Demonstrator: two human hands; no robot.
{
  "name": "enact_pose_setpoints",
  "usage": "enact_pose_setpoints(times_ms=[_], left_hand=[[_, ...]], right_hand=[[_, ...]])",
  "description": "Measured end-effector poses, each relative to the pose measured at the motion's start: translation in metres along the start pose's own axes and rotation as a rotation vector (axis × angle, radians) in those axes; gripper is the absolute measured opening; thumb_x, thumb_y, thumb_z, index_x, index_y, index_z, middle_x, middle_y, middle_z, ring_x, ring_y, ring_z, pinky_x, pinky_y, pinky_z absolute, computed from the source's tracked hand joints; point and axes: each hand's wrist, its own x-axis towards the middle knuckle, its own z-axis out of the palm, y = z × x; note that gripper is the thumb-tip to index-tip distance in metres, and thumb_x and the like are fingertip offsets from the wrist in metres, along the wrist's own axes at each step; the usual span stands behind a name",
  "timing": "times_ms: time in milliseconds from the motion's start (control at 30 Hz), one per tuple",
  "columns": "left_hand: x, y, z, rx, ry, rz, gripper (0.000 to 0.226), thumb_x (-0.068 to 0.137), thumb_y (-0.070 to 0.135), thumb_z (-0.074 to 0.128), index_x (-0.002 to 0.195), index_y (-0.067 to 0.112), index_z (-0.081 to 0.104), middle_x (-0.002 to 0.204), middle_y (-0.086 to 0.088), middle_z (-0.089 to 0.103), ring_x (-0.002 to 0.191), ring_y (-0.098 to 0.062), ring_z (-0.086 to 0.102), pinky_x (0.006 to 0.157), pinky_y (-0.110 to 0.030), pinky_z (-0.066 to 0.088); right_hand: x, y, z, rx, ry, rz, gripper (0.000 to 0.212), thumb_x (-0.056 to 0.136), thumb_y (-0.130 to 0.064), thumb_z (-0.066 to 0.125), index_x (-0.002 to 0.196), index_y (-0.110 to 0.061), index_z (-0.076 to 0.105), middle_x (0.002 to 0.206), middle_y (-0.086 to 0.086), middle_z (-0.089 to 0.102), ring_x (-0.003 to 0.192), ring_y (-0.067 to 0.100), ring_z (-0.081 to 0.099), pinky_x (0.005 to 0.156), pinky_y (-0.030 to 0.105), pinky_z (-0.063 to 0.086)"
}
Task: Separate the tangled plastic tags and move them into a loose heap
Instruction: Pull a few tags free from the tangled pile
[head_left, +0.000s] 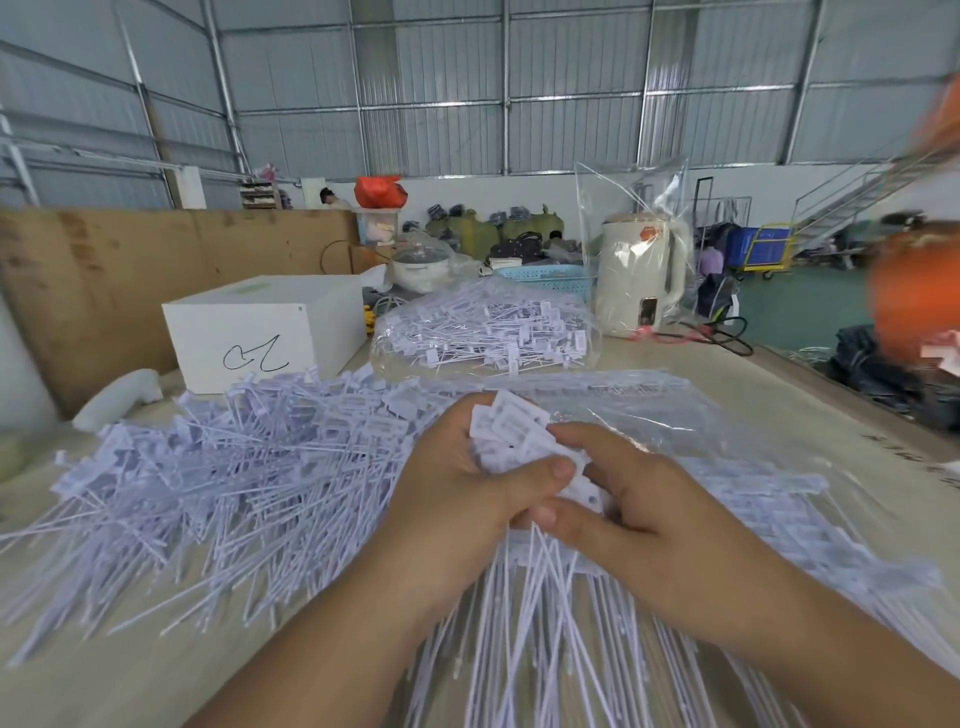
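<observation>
Head view: tag sorting, mid-task.
Left hand (457, 499) and right hand (628, 499) both grasp one bunch of tags (519, 431) by the heads, stems fanning toward the viewer over the table (322, 675). Loose heap (218, 467) at left already large, so much looks done. Left to do: flat tags in the clear sleeve (779, 493) at right; a full bag (488, 332) behind. White box (265, 332) closed, contents unseen.
</observation>
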Motion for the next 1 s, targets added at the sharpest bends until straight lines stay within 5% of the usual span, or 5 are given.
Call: enact_pose_setpoints(times_ms=[100, 233, 500, 667, 1000], left_hand=[[0.004, 0.003, -0.007, -0.011, 0.075, 0.033, 0.031, 0.073, -0.009, 0.074, 0.093, 0.012, 0.064, 0.078, -0.006, 0.075, 0.067, -0.020, 0.070, 0.053, -0.026, 0.053], [0.006, 0.003, -0.008, 0.004, 0.091, 0.040, 0.030, 0.075, -0.008, 0.073, 0.093, 0.013, 0.064, 0.075, -0.003, 0.074, 0.062, -0.016, 0.067, 0.049, -0.022, 0.051], [0.004, -0.005, -0.004, -0.257, 0.159, -0.184, 0.033, 0.078, -0.006, 0.069, 0.110, 0.002, 0.063, 0.095, -0.014, 0.075, 0.071, -0.021, 0.072, 0.058, -0.030, 0.058], [0.002, -0.006, 0.000, -0.111, 0.066, -0.080, 0.032, 0.078, -0.001, 0.072, 0.109, 0.007, 0.065, 0.098, -0.011, 0.076, 0.086, -0.024, 0.073, 0.063, -0.025, 0.057], [-0.001, -0.008, 0.002, -0.135, -0.002, -0.073, 0.021, 0.081, -0.001, 0.066, 0.102, 0.004, 0.065, 0.089, -0.019, 0.072, 0.074, -0.028, 0.069, 0.058, -0.036, 0.055]], right_hand=[[-0.002, -0.007, -0.009, 0.008, -0.046, 0.064, 0.030, 0.089, -0.058, 0.054, 0.090, -0.031, 0.065, 0.067, 0.007, 0.062, 0.062, 0.031, 0.056, 0.062, 0.046, 0.049], [-0.002, -0.002, -0.012, -0.026, -0.012, 0.104, 0.032, 0.097, -0.036, 0.054, 0.071, -0.017, 0.052, 0.053, -0.009, 0.040, 0.048, 0.009, 0.037, 0.050, 0.026, 0.032], [0.002, -0.014, -0.022, 0.106, 0.524, 0.047, 0.041, 0.090, -0.055, 0.052, 0.071, -0.018, 0.056, 0.046, -0.008, 0.036, 0.039, 0.004, 0.032, 0.040, 0.015, 0.027], [-0.002, -0.006, -0.008, 0.206, 0.131, 0.049, 0.018, 0.086, -0.057, 0.054, 0.101, -0.046, 0.056, 0.054, -0.005, 0.036, 0.045, 0.021, 0.031, 0.043, 0.032, 0.027], [0.001, 0.003, 0.006, 0.148, 0.074, 0.125, 0.042, 0.081, -0.065, 0.044, 0.120, -0.049, 0.047, 0.076, -0.015, 0.067, 0.048, 0.004, 0.057, 0.052, 0.017, 0.046]])
